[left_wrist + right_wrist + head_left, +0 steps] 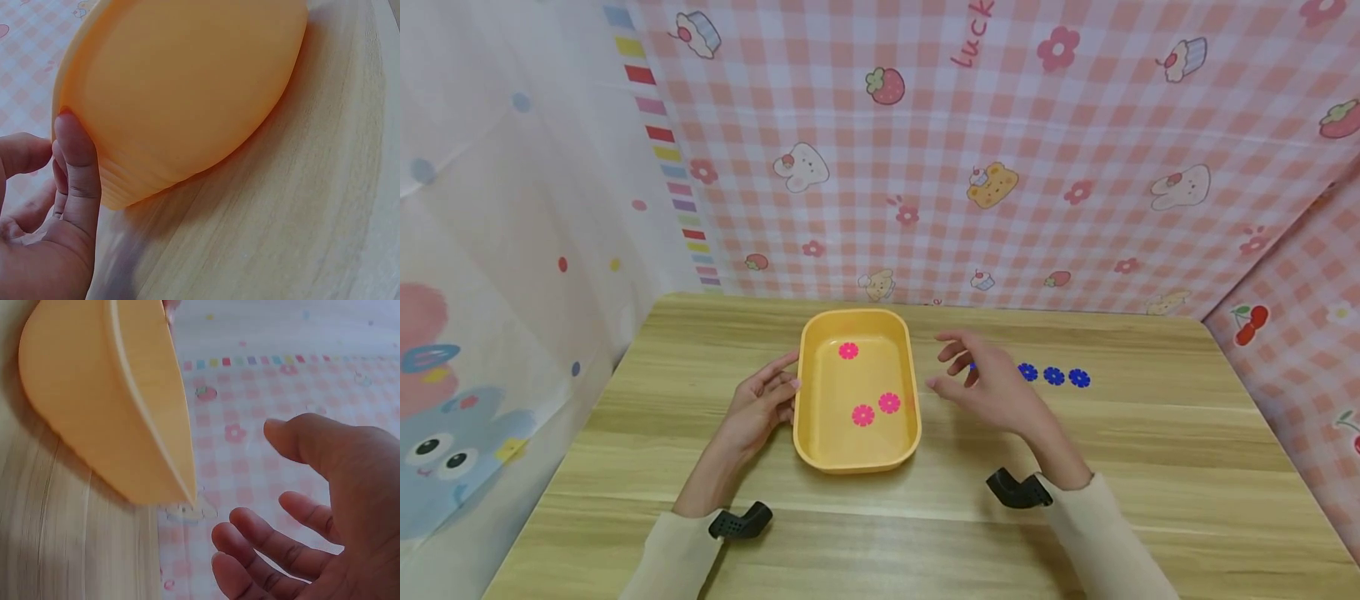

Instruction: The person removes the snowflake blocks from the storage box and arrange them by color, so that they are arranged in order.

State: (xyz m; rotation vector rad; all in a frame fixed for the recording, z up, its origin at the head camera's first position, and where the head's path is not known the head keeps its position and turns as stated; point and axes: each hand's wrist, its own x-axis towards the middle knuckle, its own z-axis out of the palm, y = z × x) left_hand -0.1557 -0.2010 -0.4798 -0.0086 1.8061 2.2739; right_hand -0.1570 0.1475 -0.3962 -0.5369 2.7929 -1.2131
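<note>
In the head view a yellow plastic tray (857, 458) with rounded corners stands on the wooden table. Inside lie three flower-shaped pink pieces: one toward the far end (848, 351) and two close together nearer the front (862, 415). At the tray's left side my left hand (760, 408) holds its rim, and the left wrist view shows the thumb (78, 144) against the outer wall. My right hand (988, 383) hovers off the tray's right side, fingers loosely bent and nothing in them. Blue flower-shaped pieces (1054, 376) lie in a row beyond it, one partly hidden behind the hand.
A pink checked cloth (880, 225) hangs along the table's back edge, with more cloth on the left (512, 250) and right. The wooden table (865, 550) stretches out in front of the tray. Each wrist carries a black mount (741, 522).
</note>
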